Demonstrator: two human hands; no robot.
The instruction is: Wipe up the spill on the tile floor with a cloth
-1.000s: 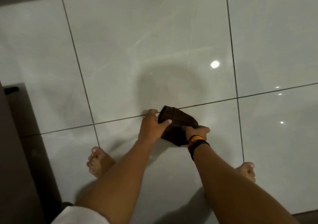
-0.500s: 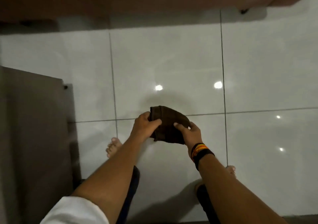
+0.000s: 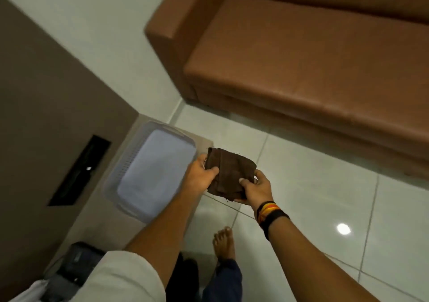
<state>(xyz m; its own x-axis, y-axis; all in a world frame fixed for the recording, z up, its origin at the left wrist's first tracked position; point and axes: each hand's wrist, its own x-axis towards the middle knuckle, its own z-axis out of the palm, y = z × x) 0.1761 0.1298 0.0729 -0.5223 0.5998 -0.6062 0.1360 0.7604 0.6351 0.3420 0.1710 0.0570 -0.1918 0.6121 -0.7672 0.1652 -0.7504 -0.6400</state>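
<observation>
A folded dark brown cloth is held in the air above the glossy white tile floor. My left hand grips its left edge, thumb on top. My right hand, with banded bracelets at the wrist, grips its lower right corner. The cloth hangs just right of a pale plastic basket. No spill shows on the visible tiles.
A pale lavender plastic basket sits on a low grey surface at the left. A brown leather sofa fills the upper right. A dark grey wall panel stands at the left. My bare foot is on the tiles below.
I have stood up and lifted the cloth off the floor with both hands. The view has swung up and left, bringing the sofa and the basket into sight.
</observation>
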